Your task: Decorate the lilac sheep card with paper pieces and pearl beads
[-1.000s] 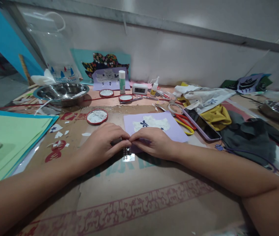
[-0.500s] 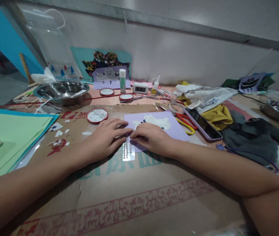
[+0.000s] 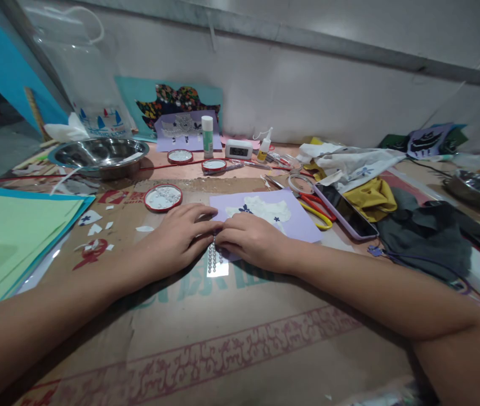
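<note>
A clear sheet of stick-on pearl beads (image 3: 217, 269) lies in front of me, its rows of beads running up under my fingers. My left hand (image 3: 183, 232) rests on the cardboard, fingers pressed together on the sheet's upper left part. From the other side, my right hand (image 3: 250, 241) pinches at the same sheet, its fingertips close against the left ones. What lies between the fingertips is hidden. Partly under my right hand is a lilac sheet of paper (image 3: 305, 225) bearing a white fabric cutout (image 3: 267, 208) with small navy flowers.
A red-rimmed lid of beads (image 3: 163, 198) stands beyond my left hand. Scissors (image 3: 318, 214) and a phone (image 3: 345, 211) lie to the right. A glue stick (image 3: 207, 137), a small clock (image 3: 239, 149) and a metal bowl (image 3: 100, 158) stand behind. Green paper (image 3: 16, 225) lies left.
The view has shifted slightly. My right hand has moved a little left and covers more of the bead sheet. More of a navy flower on the white cutout shows.
</note>
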`<action>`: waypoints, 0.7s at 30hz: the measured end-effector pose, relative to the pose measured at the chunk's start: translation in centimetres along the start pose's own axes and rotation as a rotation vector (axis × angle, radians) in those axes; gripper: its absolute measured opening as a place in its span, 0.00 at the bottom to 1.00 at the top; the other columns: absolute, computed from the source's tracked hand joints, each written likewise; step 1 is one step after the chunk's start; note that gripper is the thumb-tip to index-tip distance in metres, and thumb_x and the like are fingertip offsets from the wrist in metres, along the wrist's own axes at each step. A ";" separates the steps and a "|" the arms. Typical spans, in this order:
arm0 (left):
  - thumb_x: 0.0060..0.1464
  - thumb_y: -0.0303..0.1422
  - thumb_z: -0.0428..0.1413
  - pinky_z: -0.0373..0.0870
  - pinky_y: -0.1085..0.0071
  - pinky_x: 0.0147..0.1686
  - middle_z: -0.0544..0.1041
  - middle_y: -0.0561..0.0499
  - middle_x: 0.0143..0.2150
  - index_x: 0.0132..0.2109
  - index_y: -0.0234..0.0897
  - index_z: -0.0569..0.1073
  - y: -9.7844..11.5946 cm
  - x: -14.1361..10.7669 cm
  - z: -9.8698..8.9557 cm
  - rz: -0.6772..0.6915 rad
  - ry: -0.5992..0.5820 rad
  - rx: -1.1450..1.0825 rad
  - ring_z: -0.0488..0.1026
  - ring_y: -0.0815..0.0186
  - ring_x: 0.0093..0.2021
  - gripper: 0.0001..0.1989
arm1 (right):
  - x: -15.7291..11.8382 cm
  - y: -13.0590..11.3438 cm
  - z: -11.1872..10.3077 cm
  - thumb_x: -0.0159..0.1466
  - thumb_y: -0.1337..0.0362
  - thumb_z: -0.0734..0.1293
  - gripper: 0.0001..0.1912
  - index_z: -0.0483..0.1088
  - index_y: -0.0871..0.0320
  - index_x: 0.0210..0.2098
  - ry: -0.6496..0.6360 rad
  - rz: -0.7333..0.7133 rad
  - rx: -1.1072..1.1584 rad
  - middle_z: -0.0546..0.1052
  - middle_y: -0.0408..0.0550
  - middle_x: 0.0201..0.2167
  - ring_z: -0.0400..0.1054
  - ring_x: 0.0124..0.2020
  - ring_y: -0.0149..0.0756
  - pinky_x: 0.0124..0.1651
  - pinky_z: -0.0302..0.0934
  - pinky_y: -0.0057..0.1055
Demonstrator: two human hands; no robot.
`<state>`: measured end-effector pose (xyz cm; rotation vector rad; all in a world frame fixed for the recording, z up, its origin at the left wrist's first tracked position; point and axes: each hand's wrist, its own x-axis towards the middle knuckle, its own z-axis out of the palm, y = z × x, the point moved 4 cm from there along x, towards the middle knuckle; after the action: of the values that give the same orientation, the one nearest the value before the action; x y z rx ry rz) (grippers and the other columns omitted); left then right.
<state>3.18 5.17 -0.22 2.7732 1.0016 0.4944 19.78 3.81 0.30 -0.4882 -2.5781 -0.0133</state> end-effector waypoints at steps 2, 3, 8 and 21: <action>0.68 0.36 0.48 0.61 0.45 0.61 0.70 0.41 0.63 0.57 0.43 0.76 0.0 0.0 0.0 -0.002 0.006 -0.002 0.66 0.51 0.62 0.17 | 0.0 0.0 -0.1 0.72 0.68 0.61 0.11 0.75 0.61 0.40 -0.014 0.005 0.002 0.79 0.51 0.36 0.68 0.38 0.38 0.40 0.58 0.33; 0.68 0.36 0.48 0.61 0.45 0.61 0.71 0.42 0.63 0.57 0.44 0.76 0.0 0.0 -0.1 -0.004 0.005 0.002 0.66 0.51 0.61 0.17 | 0.0 0.0 -0.2 0.72 0.69 0.61 0.11 0.75 0.61 0.39 -0.020 0.008 0.004 0.79 0.51 0.36 0.68 0.38 0.38 0.40 0.58 0.33; 0.68 0.37 0.47 0.62 0.46 0.61 0.71 0.41 0.62 0.56 0.43 0.77 0.2 0.1 -0.2 -0.003 -0.006 0.018 0.67 0.52 0.61 0.18 | 0.0 0.0 -0.5 0.71 0.68 0.62 0.11 0.76 0.59 0.38 -0.028 0.032 0.013 0.79 0.50 0.36 0.69 0.37 0.38 0.41 0.60 0.33; 0.63 0.36 0.52 0.66 0.48 0.59 0.71 0.38 0.59 0.52 0.36 0.76 0.6 0.1 -0.7 -0.034 0.079 -0.109 0.69 0.50 0.59 0.15 | 0.1 -0.5 -0.9 0.72 0.69 0.60 0.13 0.76 0.61 0.37 0.008 -0.017 -0.023 0.78 0.50 0.33 0.68 0.34 0.37 0.38 0.60 0.32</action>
<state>3.35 4.77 0.56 2.6550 1.0045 0.6385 19.95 3.27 1.21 -0.4730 -2.5768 -0.0503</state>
